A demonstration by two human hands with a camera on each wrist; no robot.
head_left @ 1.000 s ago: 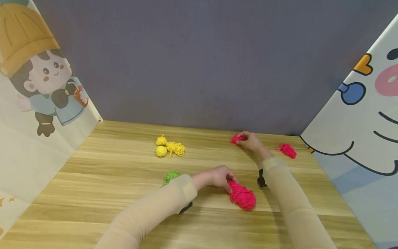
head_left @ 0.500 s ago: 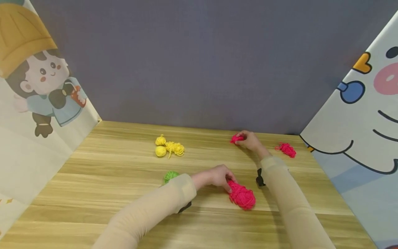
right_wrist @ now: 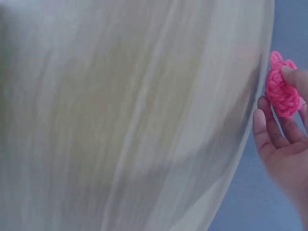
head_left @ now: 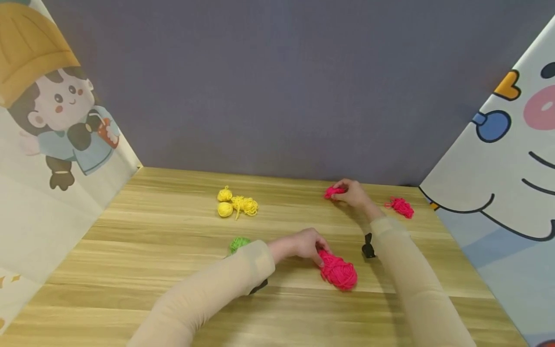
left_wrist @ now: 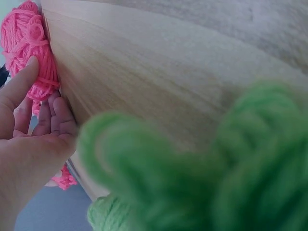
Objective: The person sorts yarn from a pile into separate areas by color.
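My left hand (head_left: 303,245) pinches the near end of a large pink yarn ball (head_left: 340,273) at the right of the table's middle. In the left wrist view the thumb lies on top of that pink yarn (left_wrist: 29,43), fingers beneath. Toward the back wall, my right hand (head_left: 353,193) holds a small pink yarn bundle (head_left: 333,192) between thumb and fingers. The right wrist view shows the small bundle (right_wrist: 283,91) under the thumb, some fingers loosely extended. Green yarn (head_left: 239,244) lies beside my left forearm, which partly hides it; blurred green yarn (left_wrist: 163,168) fills the left wrist view's foreground.
A third pink yarn bundle (head_left: 401,207) lies at the back right with a loose strand. Several yellow yarn pieces (head_left: 244,206) sit together back left. A grey wall (head_left: 277,86) stands behind the wooden table (head_left: 130,270), with printed panels on both sides.
My right hand and the small pink bundle have shifted very slightly right in the head view. The left hand keeps its grip on the large pink ball.
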